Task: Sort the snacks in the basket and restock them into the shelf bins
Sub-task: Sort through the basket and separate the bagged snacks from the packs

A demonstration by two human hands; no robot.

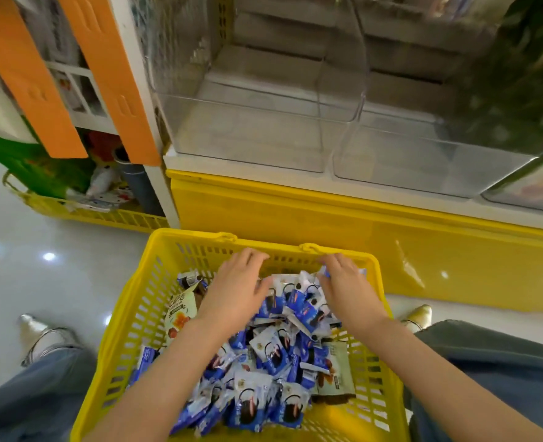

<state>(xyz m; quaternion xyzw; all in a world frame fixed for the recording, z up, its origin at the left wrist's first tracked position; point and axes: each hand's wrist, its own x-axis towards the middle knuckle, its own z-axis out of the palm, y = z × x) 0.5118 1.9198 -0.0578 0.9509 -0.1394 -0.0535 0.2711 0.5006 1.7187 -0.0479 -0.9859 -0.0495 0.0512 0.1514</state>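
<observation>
Glossy white floor (40,224), yellow shelf base (327,224) ahead, two clear shelf bins (247,138) side by side on top of it. Second basket (110,215) off to the left by the orange panels (104,74). Yellow basket (129,314) sits between my knees, piled with blue-white snack packets (273,355); a beige packet (180,311) lies against its left wall and a green-grey packet (337,368) lies at its right. Both my hands are down at the far end of the pile. My left hand (235,291) has its fingers curled over the packets; can't tell if it's actually got one. My right hand (348,287) grips a held packet (326,273), blue-white edges poking out past the fingers.
</observation>
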